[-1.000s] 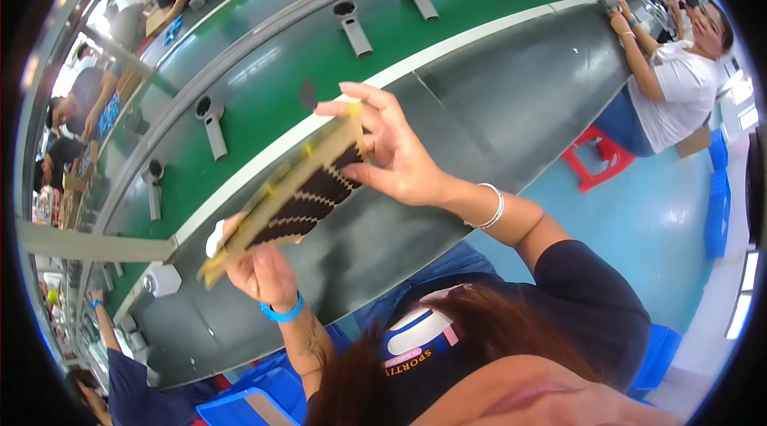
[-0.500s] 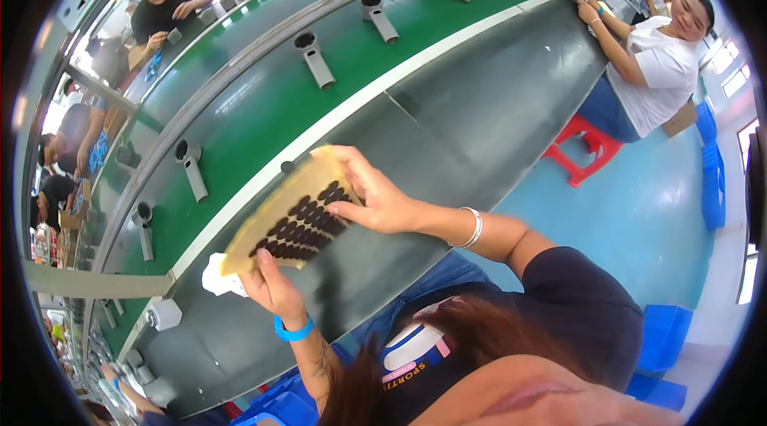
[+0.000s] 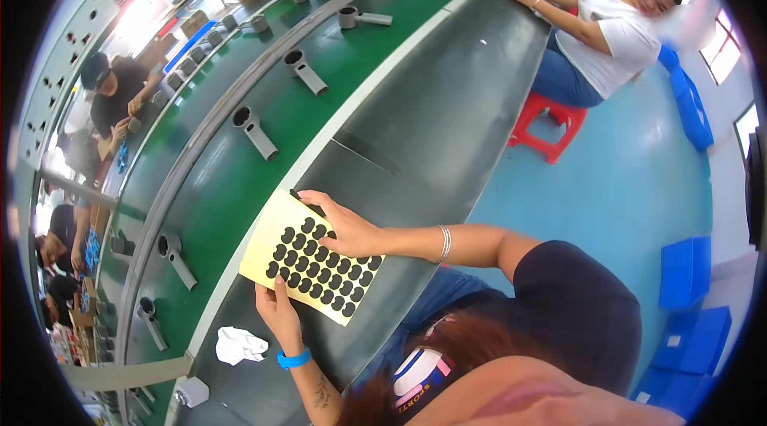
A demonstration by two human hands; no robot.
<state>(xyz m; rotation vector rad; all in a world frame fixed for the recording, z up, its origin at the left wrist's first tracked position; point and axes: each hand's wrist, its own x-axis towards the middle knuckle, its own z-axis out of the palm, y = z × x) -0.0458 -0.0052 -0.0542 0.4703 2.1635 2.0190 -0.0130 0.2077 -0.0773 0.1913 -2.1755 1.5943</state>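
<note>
A yellow backing sheet (image 3: 268,236) with rows of black notched adhesive pads is held between both my hands, just above the dark workbench. My left hand (image 3: 280,318) pinches its lower left edge, thumb on the face and fingers behind. Along the upper edge, my right hand (image 3: 350,230) grips it with the thumb over the pads; its fingertips are partly at the back edge. A small black piece (image 3: 296,194) shows at the sheet's top corner by the right fingertips. Crumpled white tissue (image 3: 240,345) lies on the bench near my left wrist.
Beyond a pale rail, a green conveyor carries grey tubular parts with ring ends (image 3: 256,134). A white block (image 3: 192,392) sits at lower left. At right, a co-worker (image 3: 587,34) sits on a red stool (image 3: 551,129). Blue bins (image 3: 685,272) stand on the floor.
The sheet has turned from steeply tilted to nearly flat, its pads now facing up, with both hands still on it. My view has shifted; the tissue now shows apart from the sheet.
</note>
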